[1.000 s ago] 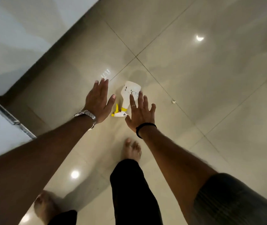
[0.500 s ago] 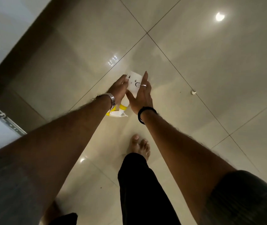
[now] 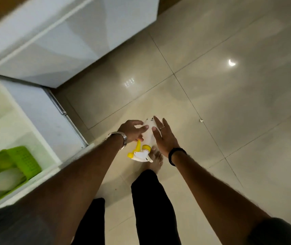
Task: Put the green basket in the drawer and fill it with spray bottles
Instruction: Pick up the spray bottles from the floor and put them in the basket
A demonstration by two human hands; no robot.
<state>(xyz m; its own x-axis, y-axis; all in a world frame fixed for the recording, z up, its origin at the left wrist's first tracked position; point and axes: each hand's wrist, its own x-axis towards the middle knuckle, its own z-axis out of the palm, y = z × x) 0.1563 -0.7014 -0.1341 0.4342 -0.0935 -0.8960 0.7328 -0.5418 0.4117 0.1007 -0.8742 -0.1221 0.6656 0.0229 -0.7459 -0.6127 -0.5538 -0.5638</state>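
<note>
A white spray bottle point(image 3: 148, 138) with a yellow trigger and collar is clasped between my two hands above the tiled floor, nozzle end pointing back toward me. My left hand point(image 3: 132, 129) grips its left side with the fingers curled over it. My right hand point(image 3: 165, 138) presses flat against its right side, fingers stretched out. The green basket point(image 3: 23, 160) sits inside the open white drawer point(image 3: 40, 124) at the lower left. In the basket lies another white bottle point(image 3: 8, 179) with a red part at its end.
White cabinet fronts point(image 3: 70, 41) run along the upper left, above the drawer. My bare foot point(image 3: 156, 160) and dark trouser leg stand just under the held bottle. A small white scrap point(image 3: 201, 120) lies on the glossy floor to the right.
My hands closed around the bottle on the floor and lifted it. The view swung left, bringing the open drawer and green basket into sight.
</note>
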